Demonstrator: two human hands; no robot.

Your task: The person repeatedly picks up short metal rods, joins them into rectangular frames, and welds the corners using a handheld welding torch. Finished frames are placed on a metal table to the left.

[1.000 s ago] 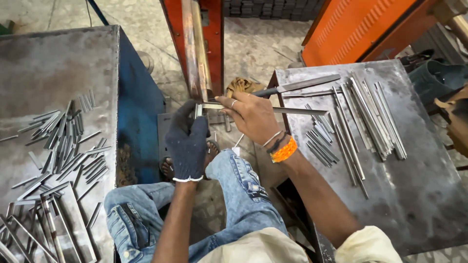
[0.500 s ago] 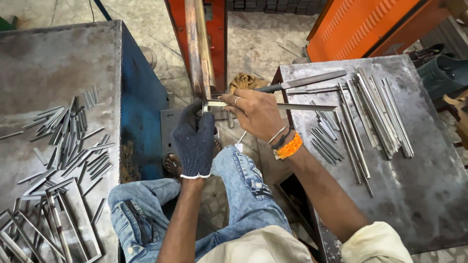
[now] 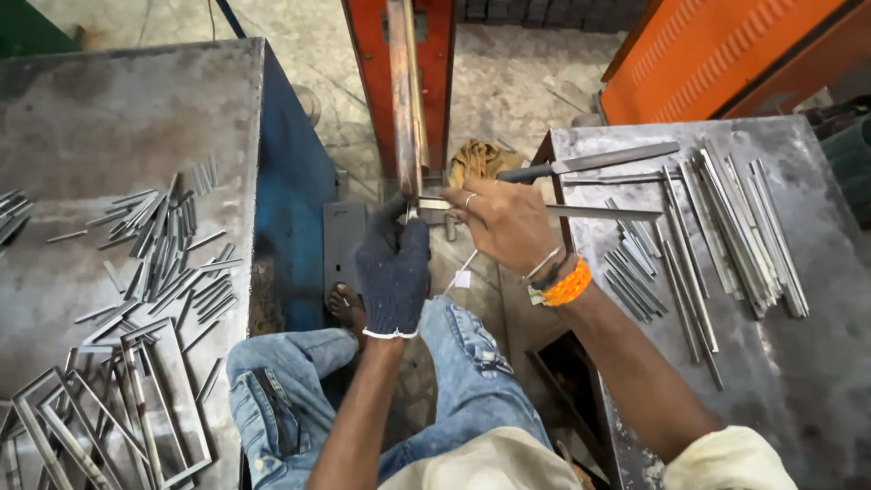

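Alignment step at the orange machine (image 3: 404, 91): your gloved left hand (image 3: 393, 268) pinches a short metal strip (image 3: 434, 203) at the upright bar, your bare right hand (image 3: 508, 222) grips a long flat strip (image 3: 603, 213); next move needs steadiness.

Even daylight, soft shadows, sharp focus

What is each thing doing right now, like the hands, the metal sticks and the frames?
Left hand, in a dark knit glove: grip closed at the near end of the flat metal strip.
Right hand, bare: grip closed on the strip.
Long flat metal strip: held level, one end at the orange machine.
Orange upright machine: standing.
Short grey metal rods: lying loose on the left table.
Rectangular metal frames: piled flat.
Long metal strips: lying side by side on the right table.
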